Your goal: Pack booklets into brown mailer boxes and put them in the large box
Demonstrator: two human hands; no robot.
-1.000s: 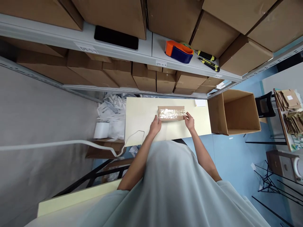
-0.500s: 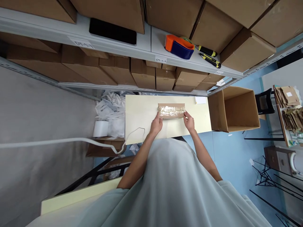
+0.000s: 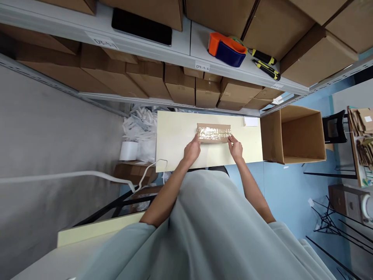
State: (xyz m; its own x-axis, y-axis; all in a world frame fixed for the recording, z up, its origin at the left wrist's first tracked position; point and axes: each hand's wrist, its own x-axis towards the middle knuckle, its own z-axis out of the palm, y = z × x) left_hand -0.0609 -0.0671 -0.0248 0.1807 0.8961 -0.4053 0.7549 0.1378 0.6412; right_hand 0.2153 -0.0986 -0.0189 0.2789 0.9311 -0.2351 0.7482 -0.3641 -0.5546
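A small cardboard box (image 3: 214, 133) with shiny clear tape along its top lies on the pale yellow tabletop (image 3: 175, 136). My left hand (image 3: 192, 151) grips its near left corner, thumb and fingers closed on the edge. At the near right corner, my right hand (image 3: 235, 148) pinches the box between thumb and fingertips. The undersides of the fingers are hidden. To the right of the box, a small white stack of paper or labels (image 3: 251, 121) lies by the table's far edge.
Over the table's far side runs a metal shelf (image 3: 180, 52) with boxes, a phone (image 3: 142, 26), an orange and blue tape dispenser (image 3: 226, 49) and two cutters (image 3: 265, 64). A large open carton (image 3: 303, 134) stands right; a white cable (image 3: 96, 174) crosses left.
The view has shifted slightly, so the shelf sits higher in the picture. Both hands stay at the same corners of the box, which has hardly moved on the table.
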